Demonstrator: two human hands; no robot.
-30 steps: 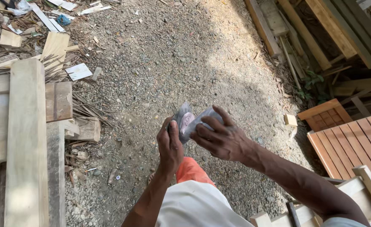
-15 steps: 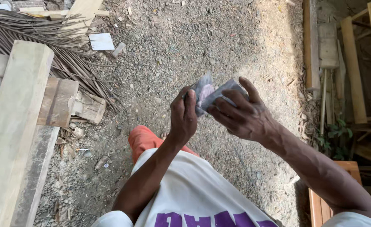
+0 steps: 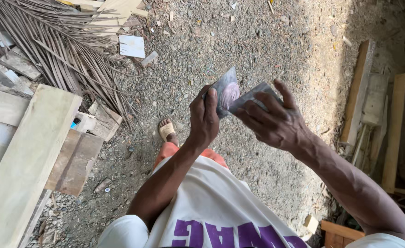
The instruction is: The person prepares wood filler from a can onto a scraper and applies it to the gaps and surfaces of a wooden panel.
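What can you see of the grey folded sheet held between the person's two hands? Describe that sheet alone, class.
The grey sheet looks like worn sandpaper: thin, flexible, folded into a V. The facing inner surface shows a rounded pinkish-purple worn patch. The left hand pinches its left flap with thumb and fingers; the right hand grips the right flap. It is held up in the air above the gravel ground, touching nothing but the hands.

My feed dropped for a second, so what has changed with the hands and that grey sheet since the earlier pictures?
Little changed. Both hands and the folded grey sheet now sit slightly higher in view, which has swung over the gravel, bringing a sandalled foot into sight. The left hand and right hand still pinch the sheet in their fingers, nothing released.
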